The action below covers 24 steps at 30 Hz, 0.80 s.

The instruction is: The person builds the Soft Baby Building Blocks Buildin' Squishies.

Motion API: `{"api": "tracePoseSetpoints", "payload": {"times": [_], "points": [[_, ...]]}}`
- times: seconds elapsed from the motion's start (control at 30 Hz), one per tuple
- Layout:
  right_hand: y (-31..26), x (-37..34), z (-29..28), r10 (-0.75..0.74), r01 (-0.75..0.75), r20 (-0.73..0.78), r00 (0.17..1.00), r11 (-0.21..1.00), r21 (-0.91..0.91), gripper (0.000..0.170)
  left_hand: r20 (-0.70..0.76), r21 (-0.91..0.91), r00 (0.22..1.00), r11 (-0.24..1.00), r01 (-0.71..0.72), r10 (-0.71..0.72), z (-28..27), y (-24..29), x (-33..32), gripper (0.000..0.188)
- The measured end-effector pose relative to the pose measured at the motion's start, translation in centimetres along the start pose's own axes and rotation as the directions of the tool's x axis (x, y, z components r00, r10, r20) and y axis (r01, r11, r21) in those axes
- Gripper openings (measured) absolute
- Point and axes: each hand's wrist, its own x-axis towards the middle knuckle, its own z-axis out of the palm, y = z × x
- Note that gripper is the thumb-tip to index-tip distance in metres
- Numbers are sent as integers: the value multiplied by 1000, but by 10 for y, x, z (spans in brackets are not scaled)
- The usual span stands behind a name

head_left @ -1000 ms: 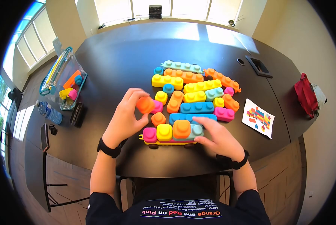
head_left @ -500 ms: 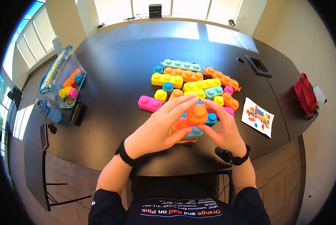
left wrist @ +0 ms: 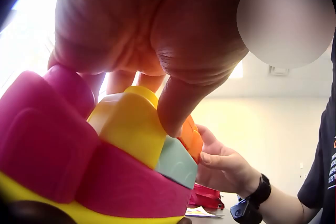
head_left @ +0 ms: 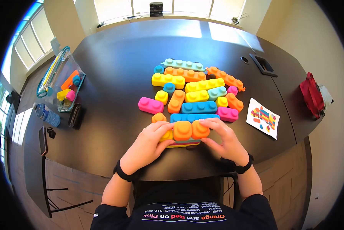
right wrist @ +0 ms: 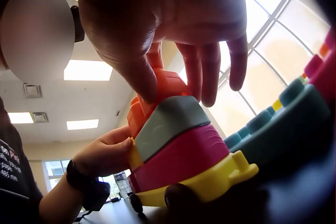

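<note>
A wheeled stack of toy blocks stands at the near side of the table, on a yellow base (right wrist: 210,182) with dark wheels. Above the base run magenta blocks (left wrist: 131,182), then a yellow block (left wrist: 128,121) and a light teal block (right wrist: 176,121). Two orange blocks sit side by side on top; the right one (head_left: 200,129) rests over the teal block. My right hand (head_left: 227,140) pinches that right orange block between thumb and fingers. My left hand (head_left: 147,143) grips the stack around the yellow block, thumb on the near side. It hides the stack's left end from the head view.
Loose blocks lie beyond the stack, including a long blue block (head_left: 198,107) and a pink block (head_left: 152,105). A picture card (head_left: 262,117) lies at right, near a red bag (head_left: 311,96). At left stand a clear bag (head_left: 70,86) and a water bottle (head_left: 47,115).
My left hand carried an orange block rightward to the stack's right end. That block now sits on the teal block, in my right hand's pinch, and my left hand has moved to the yellow block.
</note>
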Motion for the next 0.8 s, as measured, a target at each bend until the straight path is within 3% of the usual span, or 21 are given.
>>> {"api": "tracePoseSetpoints", "payload": {"times": [0.17, 0.4, 0.53, 0.8], "points": [[5, -1, 3, -7, 8, -10, 1000, 995, 100, 60, 17, 5, 1000, 1000, 7, -8, -1, 1, 1, 45], [5, 1, 8, -32, 31, 12, 999, 996, 82, 64, 47, 115, 999, 993, 9, -15, -6, -11, 1, 60], [-5, -1, 7, 50, -54, 83, 995, 998, 41, 71, 55, 138, 997, 989, 50, -58, -12, -11, -8, 62], [1, -4, 3, 166, -174, 81, 983, 979, 106, 74, -96, 58, 978, 980, 192, -186, -58, -31, -38, 57]]}}
